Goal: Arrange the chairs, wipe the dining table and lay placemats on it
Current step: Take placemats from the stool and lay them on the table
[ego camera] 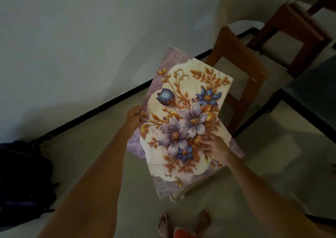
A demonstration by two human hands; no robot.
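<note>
- Person stands barefoot on pale floor, both arms stretched forward and down, dim room.
- Placemats (183,121): floral print, purple and blue flowers, gold leaves, cream centre, lilac marbled border. More than one, fanned in a stack; exact count unclear.
- Placemats are held up in the air in front of the person, above the floor, near the wooden chair (241,77); not on the table.
- Left hand (134,118) grips the stack's left edge, fingers curled round it.
- Right hand (217,147) grasps the lower right side of the top mat, fingers curled over the printed face.
- Dining table (316,92): dark top, only a corner visible at right, just beside the chair.
- Second wooden chair (289,32) further back, upper right.
- Dark backpack (23,179) on floor at left against the wall.
- White wall with black skirting (101,108) runs diagonally behind.
</note>
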